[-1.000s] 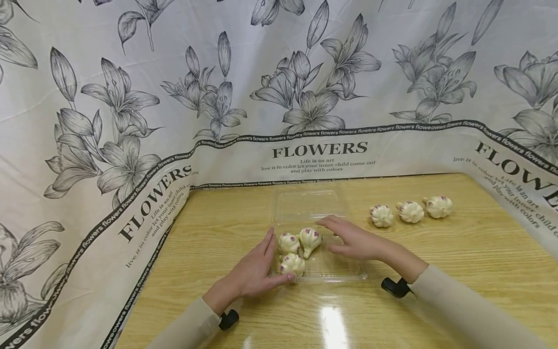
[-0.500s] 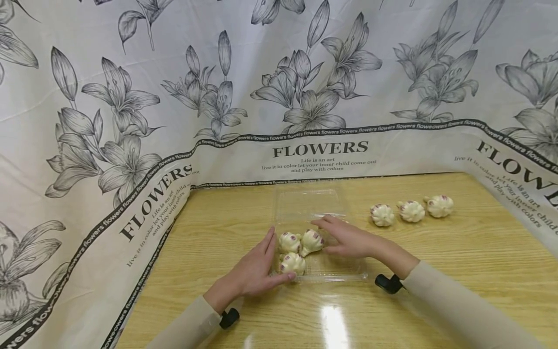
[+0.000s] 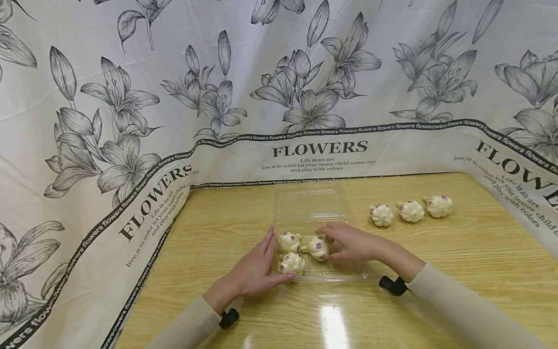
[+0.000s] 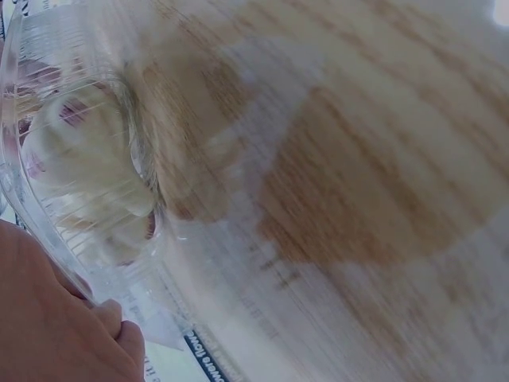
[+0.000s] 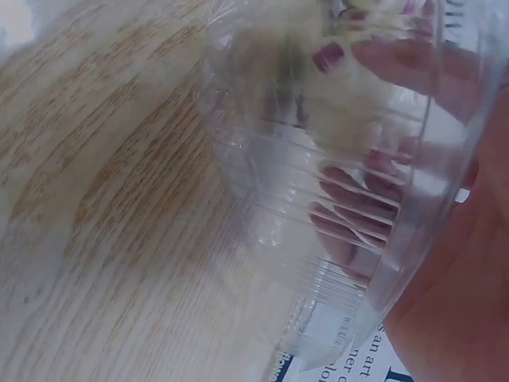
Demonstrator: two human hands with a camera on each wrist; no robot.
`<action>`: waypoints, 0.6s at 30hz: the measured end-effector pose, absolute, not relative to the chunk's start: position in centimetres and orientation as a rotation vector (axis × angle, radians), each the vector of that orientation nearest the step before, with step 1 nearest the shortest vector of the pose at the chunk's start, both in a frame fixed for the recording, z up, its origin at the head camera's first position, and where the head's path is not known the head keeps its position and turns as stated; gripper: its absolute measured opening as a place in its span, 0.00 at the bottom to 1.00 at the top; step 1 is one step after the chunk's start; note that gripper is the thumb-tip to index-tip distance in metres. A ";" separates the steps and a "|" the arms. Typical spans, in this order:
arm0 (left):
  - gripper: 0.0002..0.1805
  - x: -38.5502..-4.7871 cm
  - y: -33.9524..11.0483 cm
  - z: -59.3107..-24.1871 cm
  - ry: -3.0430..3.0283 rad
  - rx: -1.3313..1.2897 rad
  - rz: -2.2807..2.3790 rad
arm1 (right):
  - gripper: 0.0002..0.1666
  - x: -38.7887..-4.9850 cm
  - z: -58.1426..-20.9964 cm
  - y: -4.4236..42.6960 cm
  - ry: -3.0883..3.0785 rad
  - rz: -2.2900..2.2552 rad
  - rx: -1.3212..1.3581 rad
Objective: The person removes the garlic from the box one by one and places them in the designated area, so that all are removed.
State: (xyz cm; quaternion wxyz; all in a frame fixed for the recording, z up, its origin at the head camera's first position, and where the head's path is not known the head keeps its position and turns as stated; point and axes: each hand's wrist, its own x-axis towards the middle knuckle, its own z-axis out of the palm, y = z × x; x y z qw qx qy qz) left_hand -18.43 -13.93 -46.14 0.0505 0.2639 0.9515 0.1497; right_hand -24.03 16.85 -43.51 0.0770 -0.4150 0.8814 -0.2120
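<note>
In the head view, an open clear plastic clamshell box [image 3: 333, 277] holds three white garlic bulbs with purple marks. My left hand [image 3: 255, 271] lies along the box's left side, fingers straight, thumb at the front corner by the nearest bulb [image 3: 292, 263]. Behind that one sits another bulb [image 3: 289, 242]. My right hand [image 3: 353, 241] reaches over the right part of the box and holds the third garlic bulb [image 3: 317, 248] between thumb and fingers, its stem towards the left. Through the clear wall in the right wrist view, the fingers [image 5: 350, 211] look bent beside this bulb [image 5: 342, 87].
Three more garlic bulbs stand in a row at the back right: one nearer [image 3: 381, 215], a middle one [image 3: 411, 211] and a far one [image 3: 439, 206]. The box's lid [image 3: 309, 203] lies folded back on the wooden table [image 3: 218, 218]. Flower-printed cloth [image 3: 322, 150] walls the table.
The garlic bulb at my right hand has shifted right, and its stem has swung from facing me to pointing left. My right fingers have closed around it. My left hand stays in place.
</note>
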 end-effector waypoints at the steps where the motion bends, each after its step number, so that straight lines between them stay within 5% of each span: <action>1: 0.66 -18.4 -13.9 -46.2 2.897 0.806 0.456 | 0.39 -24.0 -43.5 16.9 2.633 -0.640 -1.246; 18: 0.66 -18.5 -13.9 -46.2 2.896 0.803 0.452 | 0.27 -23.0 -43.0 17.1 2.608 -0.678 -1.206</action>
